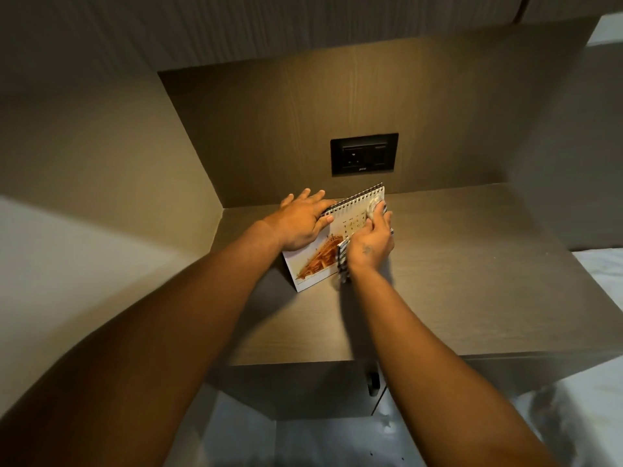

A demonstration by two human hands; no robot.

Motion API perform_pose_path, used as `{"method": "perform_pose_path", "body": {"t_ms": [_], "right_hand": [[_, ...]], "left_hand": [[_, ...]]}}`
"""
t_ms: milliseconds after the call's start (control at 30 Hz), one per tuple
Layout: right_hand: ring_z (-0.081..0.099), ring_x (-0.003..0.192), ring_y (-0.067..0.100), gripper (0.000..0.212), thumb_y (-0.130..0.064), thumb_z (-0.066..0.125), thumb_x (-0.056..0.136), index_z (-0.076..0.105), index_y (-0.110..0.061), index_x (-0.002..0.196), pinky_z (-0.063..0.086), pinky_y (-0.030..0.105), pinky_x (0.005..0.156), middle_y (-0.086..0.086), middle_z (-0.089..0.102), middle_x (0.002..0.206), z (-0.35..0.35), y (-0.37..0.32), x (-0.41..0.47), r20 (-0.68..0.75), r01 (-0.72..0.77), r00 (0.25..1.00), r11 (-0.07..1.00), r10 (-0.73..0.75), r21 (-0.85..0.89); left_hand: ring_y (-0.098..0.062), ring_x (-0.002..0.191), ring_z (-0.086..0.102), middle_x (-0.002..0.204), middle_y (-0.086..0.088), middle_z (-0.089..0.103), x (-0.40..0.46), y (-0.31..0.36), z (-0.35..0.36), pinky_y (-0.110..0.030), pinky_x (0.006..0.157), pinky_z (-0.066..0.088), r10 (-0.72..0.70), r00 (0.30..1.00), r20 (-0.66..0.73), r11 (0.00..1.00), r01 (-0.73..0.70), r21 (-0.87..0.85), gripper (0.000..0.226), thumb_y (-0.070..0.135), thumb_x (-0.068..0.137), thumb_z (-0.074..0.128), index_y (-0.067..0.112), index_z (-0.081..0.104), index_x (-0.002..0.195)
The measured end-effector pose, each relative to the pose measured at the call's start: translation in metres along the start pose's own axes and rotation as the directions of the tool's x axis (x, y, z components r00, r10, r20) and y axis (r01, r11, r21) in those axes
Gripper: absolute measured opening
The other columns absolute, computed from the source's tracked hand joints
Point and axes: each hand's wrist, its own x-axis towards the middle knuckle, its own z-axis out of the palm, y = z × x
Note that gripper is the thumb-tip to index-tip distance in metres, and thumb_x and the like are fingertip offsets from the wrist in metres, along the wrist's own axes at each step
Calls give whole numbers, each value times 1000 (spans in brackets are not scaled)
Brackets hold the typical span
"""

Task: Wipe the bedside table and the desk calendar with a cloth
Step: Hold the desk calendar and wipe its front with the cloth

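A white spiral-bound desk calendar [317,261] with an orange building picture stands tilted on the brown wooden bedside table [455,281], near its back left. My left hand [303,220] grips the calendar's upper left edge at the spiral. My right hand [372,241] presses a checked cloth [343,264] against the calendar's front page, near its upper right corner. Part of the cloth hangs down below my wrist. The date grid is partly hidden by my right hand.
A black wall socket [364,154] sits in the wood panel behind the table. A wall closes in on the left. White bedding [600,274] lies to the right. A dark handle [373,382] shows on the table's front below the top.
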Motion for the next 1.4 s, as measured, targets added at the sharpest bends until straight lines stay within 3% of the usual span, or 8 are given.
{"method": "perform_pose_path", "body": {"t_ms": [300,433,533,667,867,1067,1233,1400], "right_hand": [[17,147,24,50,-13,45,100,37,-26,147,2,24,108,6,24,159,32,17,-82,117,44,992,999,-44,0],[20,146,29,48,-10,46,99,42,-24,145,15,29,112,8,26,159,27,13,-59,106,-4,994,999,0,42],[31,141,28,48,-7,43,100,41,-22,146,25,9,88,8,26,159,14,6,-17,35,-20,999,1000,19,23],[37,136,27,49,-7,40,101,39,-23,147,38,21,91,10,27,159,2,0,15,5,2,1000,999,-2,-50],[13,146,32,54,-6,47,98,38,-28,147,11,36,106,6,22,161,28,19,-75,145,9,989,1000,-6,-25],[18,146,34,46,-7,50,98,47,-19,142,15,16,103,15,26,158,25,-10,-46,113,74,990,992,-86,99],[15,146,33,50,-7,44,99,41,-25,146,22,40,112,9,24,160,22,15,-47,129,56,990,998,-53,-21],[23,145,31,45,-12,46,100,44,-20,144,22,27,105,7,31,156,26,8,-49,109,33,994,999,-34,6]], "left_hand": [[-30,155,4,169,-5,11,0,0,-1,-55,124,3,-14,1000,7,1000,14,0,55,46,106,30,27,22,157],[-30,155,4,169,-5,12,0,1,-2,-54,123,3,-21,1000,7,1000,21,8,55,47,106,29,27,22,157],[-29,155,4,169,-4,12,1,1,-2,-54,122,3,-34,999,12,999,33,12,55,48,106,30,29,22,157],[-30,155,5,168,-5,13,2,1,-1,-55,123,4,-30,999,12,999,30,-12,54,47,105,30,30,22,156],[-30,155,5,169,-5,12,-1,1,-2,-55,124,5,-36,999,23,999,36,8,55,47,106,29,28,21,157],[-31,155,6,169,-7,13,3,4,-12,-56,124,6,-32,999,21,999,32,10,55,46,106,31,26,23,157],[-31,155,7,168,-7,13,1,6,-8,-57,124,6,-40,999,28,999,40,-6,54,44,106,31,27,24,156],[-30,155,7,169,-6,13,-1,2,-8,-56,124,7,-47,999,27,999,47,0,55,46,106,31,26,23,157]]}}
